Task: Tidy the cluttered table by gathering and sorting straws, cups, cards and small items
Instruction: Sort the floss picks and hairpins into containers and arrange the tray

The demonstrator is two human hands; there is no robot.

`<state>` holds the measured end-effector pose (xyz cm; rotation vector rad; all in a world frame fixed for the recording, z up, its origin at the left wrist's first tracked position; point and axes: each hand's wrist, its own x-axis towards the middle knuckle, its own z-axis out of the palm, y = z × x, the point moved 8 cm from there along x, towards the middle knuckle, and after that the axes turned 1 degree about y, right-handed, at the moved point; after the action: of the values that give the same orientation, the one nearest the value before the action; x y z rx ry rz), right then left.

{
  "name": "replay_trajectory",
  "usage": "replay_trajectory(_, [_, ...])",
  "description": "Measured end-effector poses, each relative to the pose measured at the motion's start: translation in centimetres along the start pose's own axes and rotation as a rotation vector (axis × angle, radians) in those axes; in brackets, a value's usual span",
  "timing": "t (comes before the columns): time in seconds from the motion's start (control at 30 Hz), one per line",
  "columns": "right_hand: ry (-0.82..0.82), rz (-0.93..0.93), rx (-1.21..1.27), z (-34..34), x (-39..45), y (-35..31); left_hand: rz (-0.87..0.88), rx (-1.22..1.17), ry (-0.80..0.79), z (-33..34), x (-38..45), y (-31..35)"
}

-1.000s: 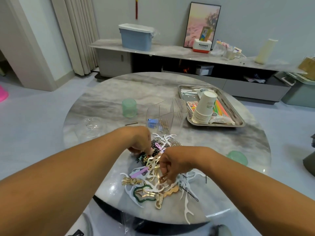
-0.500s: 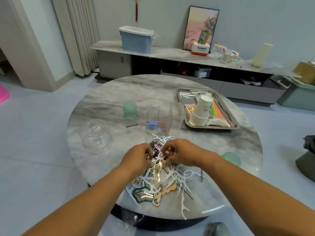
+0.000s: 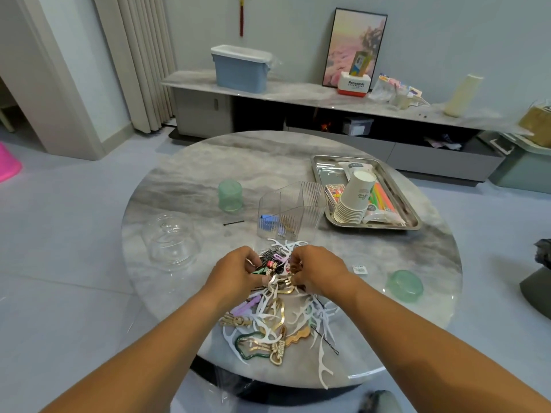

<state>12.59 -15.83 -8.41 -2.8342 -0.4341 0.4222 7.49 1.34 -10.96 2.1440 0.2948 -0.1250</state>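
Observation:
A tangled pile of small items (image 3: pixel 277 323) lies at the near edge of the round marble table (image 3: pixel 208 174): white floss picks, gold and green hair clips, black bobby pins. My left hand (image 3: pixel 238 271) and my right hand (image 3: pixel 316 271) sit side by side at the pile's far end, fingers curled into the clutter. The left pinches small clips; the right pinches a gold clip (image 3: pixel 293 268). Just beyond stands a clear ribbed organizer (image 3: pixel 290 211) with a few items inside. A steel tray (image 3: pixel 322 165) holds stacked paper cups (image 3: pixel 354 198), coloured straws (image 3: pixel 383 198) and cards (image 3: pixel 335 192).
A green plastic cup (image 3: pixel 229 195) stands upside down at mid-table, with a loose bobby pin (image 3: pixel 233 223) near it. A clear dome lid (image 3: pixel 171 242) sits at the left, a green lid (image 3: pixel 405 286) and a small label (image 3: pixel 360 268) at the right. A low cabinet runs along the wall.
Both hands have moved from the middle of the pile to its far end and come closer together. The view has pulled back, showing more of the table.

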Motion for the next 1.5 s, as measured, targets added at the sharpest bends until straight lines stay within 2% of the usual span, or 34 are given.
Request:
replay_trajectory(0.1, [0.005, 0.051, 0.054, -0.2, 0.0, 0.9, -0.067, 0.087, -0.255, 0.0, -0.3, -0.5])
replay_trajectory(0.17, [-0.021, 0.053, 0.076, 0.2, 0.0, 0.7, -0.102, 0.264, -0.433, 0.1, -0.8, -1.0])
replay_trajectory(0.23, [-0.046, 0.043, 0.066, 0.6, 0.1, 0.2, -0.077, 0.461, -0.505, 0.0, -1.2, -0.9])
replay_trajectory(0.3, [-0.048, 0.042, 0.08, 0.6, 0.1, -0.1, -0.045, 0.523, -0.501, 0.0, -1.2, -0.6])
replay_trajectory(0.4, [-0.022, 0.046, 0.143, -0.7, 0.2, -0.2, 0.008, 0.476, -0.441, 0.2, -0.9, -0.2])
replay_trajectory(0.5, [0.042, -0.081, 0.02, -3.1, 0.0, -1.2, 0.017, 0.45, -0.399, 0.3, -0.7, -0.3])
replay_trajectory(0.63, [0.212, -0.312, -0.27, -7.5, -0.9, -3.8, 0.06, 0.546, -0.346, 0.4, -0.4, 0.4])
replay_trajectory(0.7, [0.341, -0.349, -0.272, -10.2, -0.9, -4.5, 0.091, 0.608, -0.301, -0.1, -0.1, 1.0])
replay_trajectory(0.77, [0.455, -0.284, -0.167, -13.0, -0.1, -4.4, 0.096, 0.61, -0.27, -0.9, 0.4, 1.5])
replay_trajectory(0.83, [0.493, -0.161, -0.046, -15.2, 1.6, -3.8, 0.082, 0.542, -0.247, -1.8, 1.2, 1.7])
replay_trajectory(0.9, [0.457, -0.053, 0.049, -16.3, 3.6, -3.3, 0.058, 0.426, -0.216, -2.7, 1.9, 1.9])
replay_trajectory(1.03, [0.388, 0.055, 0.064, -15.8, 6.8, -3.3, -0.009, 0.067, -0.146, -4.1, 3.0, 1.9])
replay_trajectory(1.2, [0.386, 0.075, 0.086, -13.9, 8.8, -3.4, -0.118, -0.298, -0.063, -4.8, 3.8, 1.3])
replay_trajectory(1.33, [0.369, 0.065, 0.111, -13.0, 9.3, -3.1, -0.128, -0.468, -0.014, -4.7, 4.3, 1.6])
replay_trajectory(1.5, [0.458, 0.078, 0.199, -13.9, 8.2, -0.8, -0.098, -0.597, 0.095, -5.1, 6.0, 4.1])
